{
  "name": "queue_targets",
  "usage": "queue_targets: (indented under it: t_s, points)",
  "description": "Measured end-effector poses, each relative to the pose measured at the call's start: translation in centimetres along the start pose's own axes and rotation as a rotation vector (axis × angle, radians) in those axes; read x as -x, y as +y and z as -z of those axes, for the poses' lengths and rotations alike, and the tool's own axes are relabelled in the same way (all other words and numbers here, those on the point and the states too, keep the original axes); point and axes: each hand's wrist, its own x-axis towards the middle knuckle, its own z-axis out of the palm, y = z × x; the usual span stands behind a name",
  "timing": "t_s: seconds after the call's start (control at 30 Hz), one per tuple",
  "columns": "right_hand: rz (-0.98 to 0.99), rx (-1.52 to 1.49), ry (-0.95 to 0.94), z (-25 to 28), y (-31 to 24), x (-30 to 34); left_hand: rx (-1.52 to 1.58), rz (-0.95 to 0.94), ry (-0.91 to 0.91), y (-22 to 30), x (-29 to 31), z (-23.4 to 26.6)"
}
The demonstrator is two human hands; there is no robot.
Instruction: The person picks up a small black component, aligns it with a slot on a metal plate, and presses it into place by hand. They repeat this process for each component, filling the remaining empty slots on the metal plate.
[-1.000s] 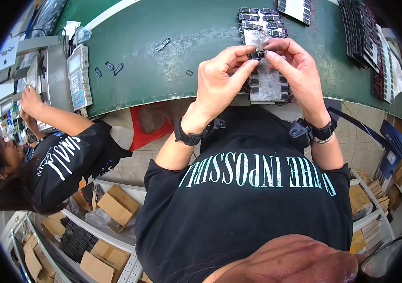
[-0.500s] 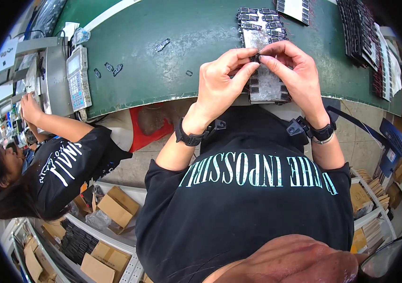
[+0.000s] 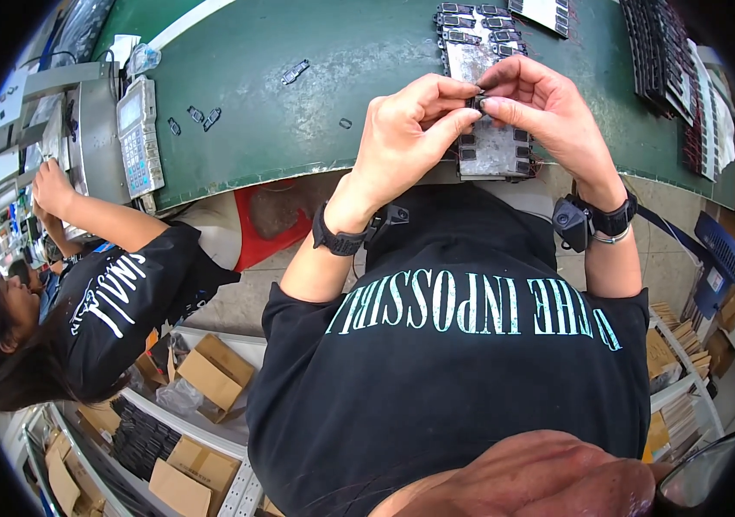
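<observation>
My left hand [image 3: 408, 131] and my right hand [image 3: 554, 112] meet above a silver metal plate [image 3: 493, 160] near the table's front edge. Both pinch a small black part [image 3: 476, 102], mostly covered by the fingertips; it resembles the small black rectangular modules around it. Such modules [image 3: 460, 37] with pale faces and thin red wires line both sides of the plate. Part of the plate's middle is hidden beneath my fingers.
Loose black modules [image 3: 296, 71] and a small black ring [image 3: 346, 123] lie left on the green table [image 3: 247, 112]. A keypad device [image 3: 139, 138] stands further left, beside a seated co-worker [image 3: 117, 302]. Stacked black strips [image 3: 656, 60] occupy the far right. Boxes [image 3: 212, 370] fill shelves behind me.
My right wrist has swung a little to the right, and its fingers have turned around the part. The left hand has barely shifted; both still pinch it.
</observation>
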Motion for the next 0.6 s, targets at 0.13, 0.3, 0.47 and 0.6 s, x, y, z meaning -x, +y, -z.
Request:
queue_targets:
  t_s: [0.13, 0.3, 0.47, 0.6]
  points:
    - [0.018, -0.053, -0.035, 0.0, 0.7, -0.3, -0.076, -0.036, 0.005, 0.2, 0.3, -0.3]
    - [0.111, 0.06, 0.026, -1.2, 1.8, 0.0, 0.084, 0.108, 0.051, 0.3, 0.4, -0.3]
    - [0.247, 0.362, 0.34, -3.3, 0.5, -0.1, 0.084, 0.197, 0.116, -0.2, -1.4, 0.8]
    - [0.383, 0.93, 0.385, -3.2, 1.7, 0.7, -0.056, 0.175, 0.16, -1.7, -4.4, 1.8]
